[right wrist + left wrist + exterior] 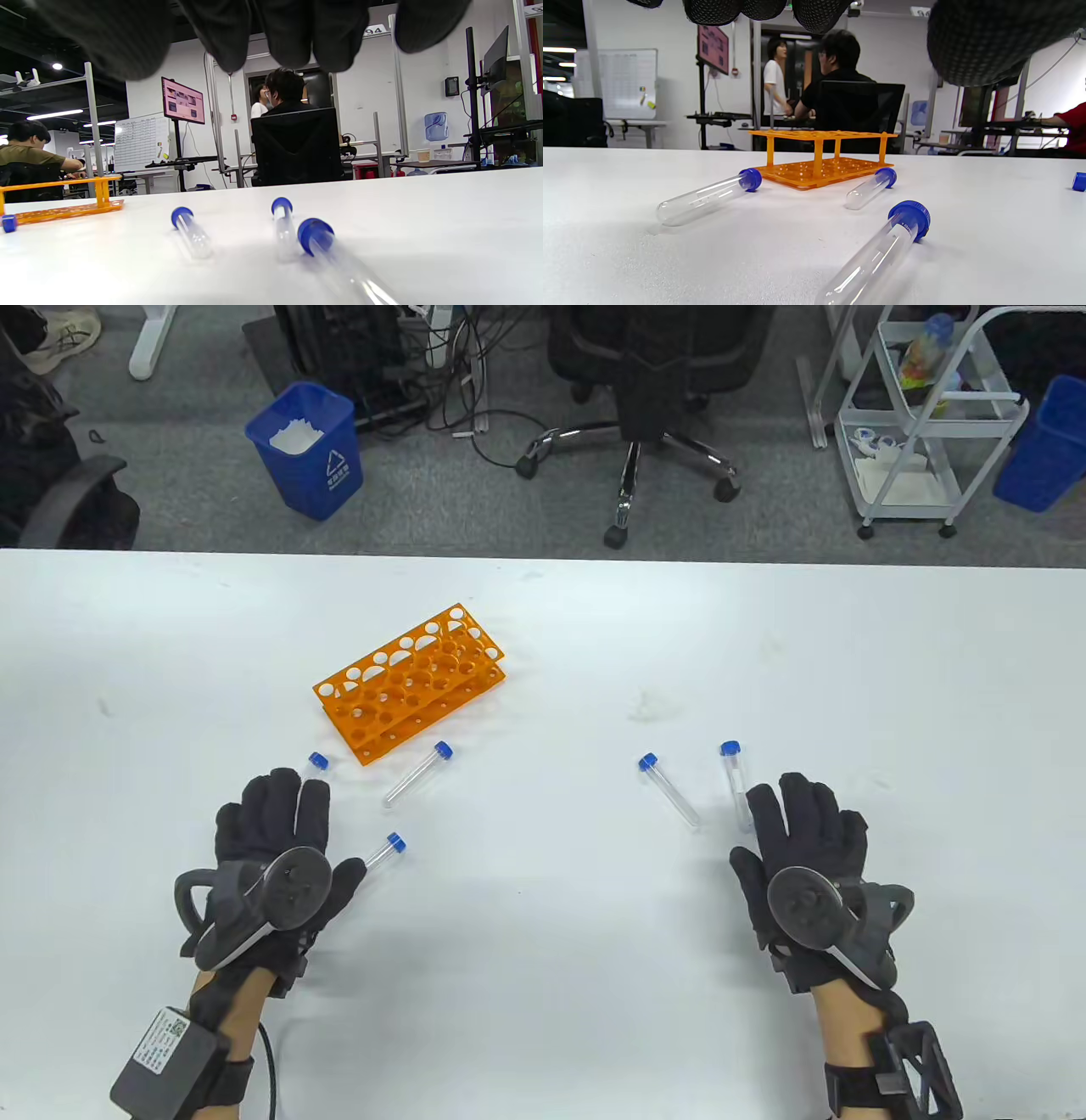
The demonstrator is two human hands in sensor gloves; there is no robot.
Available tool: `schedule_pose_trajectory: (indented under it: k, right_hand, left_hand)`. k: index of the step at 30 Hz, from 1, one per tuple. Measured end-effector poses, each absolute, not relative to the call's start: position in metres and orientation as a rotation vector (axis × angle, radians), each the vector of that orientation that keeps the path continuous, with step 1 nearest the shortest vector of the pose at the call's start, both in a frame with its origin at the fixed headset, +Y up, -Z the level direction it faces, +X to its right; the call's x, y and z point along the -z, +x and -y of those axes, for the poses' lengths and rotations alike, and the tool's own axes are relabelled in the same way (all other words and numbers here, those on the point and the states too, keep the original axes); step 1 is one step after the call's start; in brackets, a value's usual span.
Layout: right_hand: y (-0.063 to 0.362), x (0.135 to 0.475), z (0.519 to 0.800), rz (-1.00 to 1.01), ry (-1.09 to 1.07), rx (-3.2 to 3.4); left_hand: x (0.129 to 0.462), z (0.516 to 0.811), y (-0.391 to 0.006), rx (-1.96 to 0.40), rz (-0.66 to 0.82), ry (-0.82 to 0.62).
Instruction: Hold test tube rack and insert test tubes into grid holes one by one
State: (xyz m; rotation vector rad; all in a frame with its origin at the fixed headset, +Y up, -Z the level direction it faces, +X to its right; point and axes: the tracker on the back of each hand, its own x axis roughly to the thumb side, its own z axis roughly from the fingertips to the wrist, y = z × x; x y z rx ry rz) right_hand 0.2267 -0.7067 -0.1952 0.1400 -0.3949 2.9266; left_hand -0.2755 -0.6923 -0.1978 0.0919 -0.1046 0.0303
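The orange test tube rack [411, 678] stands empty on the white table [543, 984]; it also shows in the left wrist view [818, 163]. Clear tubes with blue caps lie flat on the table. Three lie by my left hand [276, 831]: one [416, 774] in front of the rack, one [383, 850] beside my thumb, one [317, 761] partly under my fingers. Two lie ahead of my right hand [806, 836]: one [670, 789] to its left, one [735, 780] partly under my fingers. The right wrist view shows a third tube [335, 258] below that hand. Both hands are open and hold nothing.
Beyond the table's far edge stand a blue bin [305, 449], an office chair [653, 398] and a white cart [920, 424]. Bare table [543, 831] lies between my hands.
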Motion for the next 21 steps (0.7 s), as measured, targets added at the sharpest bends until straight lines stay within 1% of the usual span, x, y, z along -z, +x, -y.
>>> schedule_pose_trajectory:
  k: [14, 19, 21]
  right_hand:
    - [0.2272, 0.1950, 0.7069, 0.388, 0.130, -2.913]
    - [0.2268, 0.1952, 0.7069, 0.381, 0.133, -2.913]
    - [0.2268, 0.1952, 0.7067, 0.381, 0.133, -2.911]
  left_hand:
    - [0.1983, 0.6955, -0.2721, -0.020, 0.103, 0.062]
    - [0.1983, 0.6951, -0.2720, -0.029, 0.094, 0.067]
    - [0.1979, 0.6907, -0.2732, -0.060, 0.082, 0.083]
